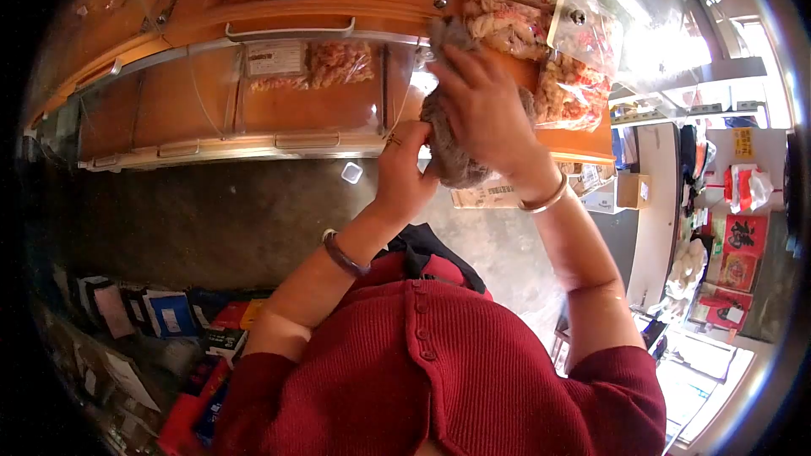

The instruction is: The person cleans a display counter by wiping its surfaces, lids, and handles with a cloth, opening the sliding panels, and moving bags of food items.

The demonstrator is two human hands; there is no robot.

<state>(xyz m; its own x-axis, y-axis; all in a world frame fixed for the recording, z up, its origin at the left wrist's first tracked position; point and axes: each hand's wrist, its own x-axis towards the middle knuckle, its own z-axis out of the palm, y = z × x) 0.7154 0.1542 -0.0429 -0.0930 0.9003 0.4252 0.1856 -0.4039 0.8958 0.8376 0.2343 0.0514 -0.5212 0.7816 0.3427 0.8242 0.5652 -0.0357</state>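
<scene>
A crumpled grey-brown cloth [452, 139] is bunched up in front of me at the edge of the display case. My left hand [407, 171] pinches its left side between thumb and fingers. From above, my right hand [494, 122] grips the cloth, its fingers curled over the top and slightly blurred. Part of the cloth is hidden beneath the right hand. Just beyond my hands, clear plastic bags of pale dried food [511, 13] lie on the orange-brown surface.
Glass-fronted display bins [308, 89] with white handles run along the left, holding more bagged goods. A small white square object [352, 172] lies on the floor. Boxes and books [169, 312] are stacked at lower left. A cardboard box [632, 191] stands at right.
</scene>
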